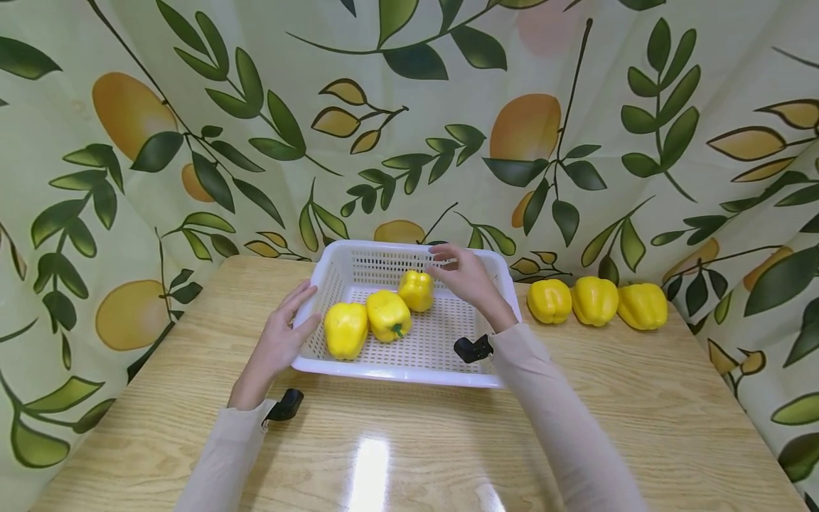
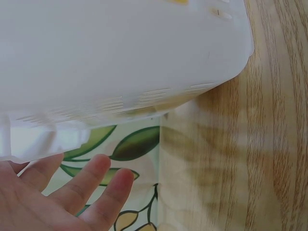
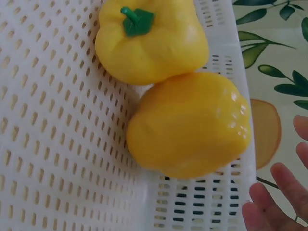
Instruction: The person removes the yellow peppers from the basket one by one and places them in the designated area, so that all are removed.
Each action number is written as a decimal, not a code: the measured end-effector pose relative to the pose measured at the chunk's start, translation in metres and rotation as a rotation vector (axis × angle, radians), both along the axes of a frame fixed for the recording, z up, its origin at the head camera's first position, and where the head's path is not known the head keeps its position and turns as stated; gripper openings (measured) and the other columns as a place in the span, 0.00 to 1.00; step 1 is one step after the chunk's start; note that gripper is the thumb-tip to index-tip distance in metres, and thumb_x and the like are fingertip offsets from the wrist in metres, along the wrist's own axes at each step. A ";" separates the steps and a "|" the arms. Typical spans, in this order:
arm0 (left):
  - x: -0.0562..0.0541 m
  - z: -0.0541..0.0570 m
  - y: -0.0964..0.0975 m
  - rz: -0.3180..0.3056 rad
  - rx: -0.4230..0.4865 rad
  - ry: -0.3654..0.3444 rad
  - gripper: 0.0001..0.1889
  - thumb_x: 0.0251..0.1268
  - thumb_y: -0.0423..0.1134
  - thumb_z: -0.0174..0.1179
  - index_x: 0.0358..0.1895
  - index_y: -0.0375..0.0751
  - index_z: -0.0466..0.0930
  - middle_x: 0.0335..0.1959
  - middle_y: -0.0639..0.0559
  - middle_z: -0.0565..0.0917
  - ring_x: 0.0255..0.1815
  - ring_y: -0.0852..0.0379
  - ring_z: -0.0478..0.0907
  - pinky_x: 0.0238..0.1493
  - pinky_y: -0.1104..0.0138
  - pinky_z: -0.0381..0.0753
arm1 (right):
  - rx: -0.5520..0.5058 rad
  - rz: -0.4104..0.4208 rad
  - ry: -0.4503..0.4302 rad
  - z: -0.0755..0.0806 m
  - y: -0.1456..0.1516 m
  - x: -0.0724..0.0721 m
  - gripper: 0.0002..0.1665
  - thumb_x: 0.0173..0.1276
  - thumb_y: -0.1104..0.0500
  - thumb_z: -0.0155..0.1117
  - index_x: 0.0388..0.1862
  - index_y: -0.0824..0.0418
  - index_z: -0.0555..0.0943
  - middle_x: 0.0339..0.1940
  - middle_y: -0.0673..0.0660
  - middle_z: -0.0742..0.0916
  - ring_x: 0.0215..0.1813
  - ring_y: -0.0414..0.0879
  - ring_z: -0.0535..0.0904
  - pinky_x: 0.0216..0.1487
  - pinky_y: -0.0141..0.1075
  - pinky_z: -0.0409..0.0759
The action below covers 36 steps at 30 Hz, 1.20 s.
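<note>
A white perforated plastic basket (image 1: 403, 376) stands on the wooden table with three yellow bell peppers inside. Two of them, one pepper (image 1: 346, 331) and another (image 1: 389, 316) showing its green stem, lie toward the left; the third pepper (image 1: 416, 290) is near the back wall. My left hand (image 1: 281, 338) is at the basket's left rim, its fingers extended along the outside, as the left wrist view also shows. Over the basket's back right part hovers my right hand (image 1: 466, 274), fingers loosely bent with nothing between them, just right of the third pepper.
Three more yellow bell peppers, a left one (image 1: 549, 301), a middle one (image 1: 595, 301) and a right one (image 1: 643, 306), sit in a row right of the basket. A leaf-and-fruit patterned curtain (image 1: 448, 107) hangs behind the table (image 1: 307, 455).
</note>
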<state>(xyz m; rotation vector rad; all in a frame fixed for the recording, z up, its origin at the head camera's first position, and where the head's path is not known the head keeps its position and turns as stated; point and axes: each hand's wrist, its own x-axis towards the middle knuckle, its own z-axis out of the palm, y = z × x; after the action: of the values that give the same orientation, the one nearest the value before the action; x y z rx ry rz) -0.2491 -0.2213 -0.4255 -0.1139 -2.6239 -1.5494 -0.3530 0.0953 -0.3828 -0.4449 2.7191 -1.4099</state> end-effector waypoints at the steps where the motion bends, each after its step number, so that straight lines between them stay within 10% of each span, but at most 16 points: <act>1: 0.000 0.000 0.000 0.000 0.002 0.000 0.30 0.72 0.34 0.55 0.75 0.36 0.61 0.82 0.45 0.51 0.81 0.38 0.51 0.75 0.43 0.60 | 0.006 0.006 0.001 -0.001 -0.002 0.000 0.28 0.70 0.52 0.63 0.67 0.58 0.75 0.65 0.64 0.80 0.62 0.62 0.78 0.63 0.53 0.79; 25: 0.000 0.000 -0.001 -0.009 -0.012 0.004 0.30 0.73 0.36 0.54 0.75 0.38 0.61 0.82 0.45 0.50 0.80 0.36 0.51 0.74 0.42 0.60 | 0.151 0.158 -0.020 -0.023 -0.005 -0.002 0.26 0.72 0.47 0.61 0.67 0.51 0.77 0.71 0.56 0.76 0.65 0.60 0.75 0.64 0.55 0.77; 36: 0.001 0.001 -0.001 -0.005 -0.015 -0.004 0.30 0.73 0.36 0.54 0.75 0.37 0.60 0.82 0.45 0.51 0.80 0.37 0.51 0.75 0.42 0.59 | 0.160 0.126 -0.033 -0.025 -0.006 -0.006 0.20 0.73 0.43 0.60 0.48 0.58 0.77 0.55 0.59 0.82 0.60 0.59 0.77 0.63 0.51 0.78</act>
<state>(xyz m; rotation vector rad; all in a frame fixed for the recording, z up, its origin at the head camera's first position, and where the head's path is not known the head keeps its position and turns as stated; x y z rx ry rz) -0.2481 -0.2227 -0.4241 -0.1182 -2.6409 -1.5332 -0.3587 0.0894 -0.4083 -0.5653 2.6981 -1.1489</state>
